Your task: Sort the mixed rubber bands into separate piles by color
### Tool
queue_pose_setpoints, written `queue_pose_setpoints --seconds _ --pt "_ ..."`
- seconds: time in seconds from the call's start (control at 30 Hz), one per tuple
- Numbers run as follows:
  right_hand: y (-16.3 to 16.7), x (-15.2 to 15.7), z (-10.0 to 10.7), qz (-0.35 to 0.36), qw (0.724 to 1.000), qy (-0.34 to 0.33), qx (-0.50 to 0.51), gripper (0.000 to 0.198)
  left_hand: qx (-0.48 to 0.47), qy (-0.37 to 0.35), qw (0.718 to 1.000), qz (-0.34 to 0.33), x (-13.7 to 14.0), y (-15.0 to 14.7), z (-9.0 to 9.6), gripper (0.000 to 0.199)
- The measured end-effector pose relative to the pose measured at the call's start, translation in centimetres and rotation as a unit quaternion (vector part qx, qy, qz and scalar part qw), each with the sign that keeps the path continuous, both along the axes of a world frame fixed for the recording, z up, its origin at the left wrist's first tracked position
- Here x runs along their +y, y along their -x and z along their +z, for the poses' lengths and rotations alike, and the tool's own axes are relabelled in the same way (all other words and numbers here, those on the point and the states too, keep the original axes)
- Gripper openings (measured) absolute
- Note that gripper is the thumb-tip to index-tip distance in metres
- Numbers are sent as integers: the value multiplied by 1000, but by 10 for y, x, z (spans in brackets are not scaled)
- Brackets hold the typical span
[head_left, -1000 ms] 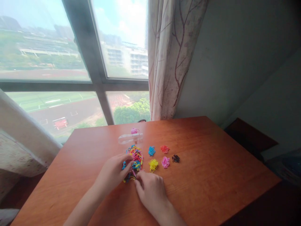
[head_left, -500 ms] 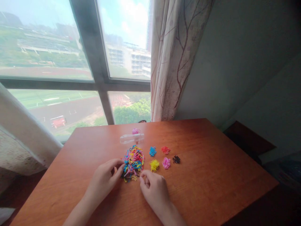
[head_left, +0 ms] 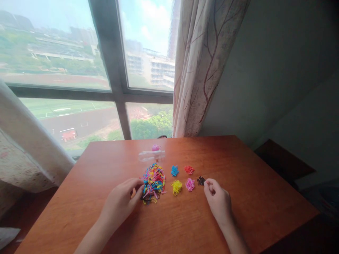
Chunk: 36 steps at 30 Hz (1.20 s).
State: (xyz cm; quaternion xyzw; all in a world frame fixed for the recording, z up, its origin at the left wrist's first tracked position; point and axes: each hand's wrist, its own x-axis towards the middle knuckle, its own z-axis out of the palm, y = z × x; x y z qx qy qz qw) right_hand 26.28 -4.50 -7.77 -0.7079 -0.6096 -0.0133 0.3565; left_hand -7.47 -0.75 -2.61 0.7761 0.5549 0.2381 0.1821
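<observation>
A heap of mixed small rubber bands [head_left: 155, 178] lies on the wooden table. At its left edge is my left hand [head_left: 124, 197], thumb and forefinger curled together against the bands; what lies between the tips is hidden. My right hand [head_left: 218, 197] is closed in a pinch beside the small pile of black rubber bands [head_left: 200, 180], with a black band at its fingertips. Sorted by colour, separate little piles sit between the hands: blue bands [head_left: 174, 171], red bands [head_left: 189, 170], yellow bands [head_left: 176, 187] and pink bands [head_left: 190, 184].
Behind the heap lies a clear plastic bag [head_left: 151, 155], with a pink-purple item [head_left: 155, 147] at its far side. The brown table [head_left: 251, 197] reaches back to a window [head_left: 148, 120] and a patterned curtain [head_left: 198, 70].
My right hand has moved right, from the front of the mixed heap to the black pile. My left hand has stayed at the heap's left edge. The view has shifted slightly.
</observation>
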Motion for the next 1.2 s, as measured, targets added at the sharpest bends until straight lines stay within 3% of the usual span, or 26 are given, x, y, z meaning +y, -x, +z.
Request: queue_pose_setpoints --seconds 0.27,0.6,1.03,1.2 --pt "-8 -2 -8 -36 995 17 -95 49 3 3 1000 -7 0 0 -2 25" --pt "-6 -4 -12 -23 982 20 -186 42 7 17 1000 -20 -1 -1 1 26" --pt "1 -7 -4 -17 994 13 -110 36 4 17 1000 -22 -2 1 3 25" --pt "30 -9 8 46 997 23 -63 25 17 30 999 -26 -2 1 5 26"
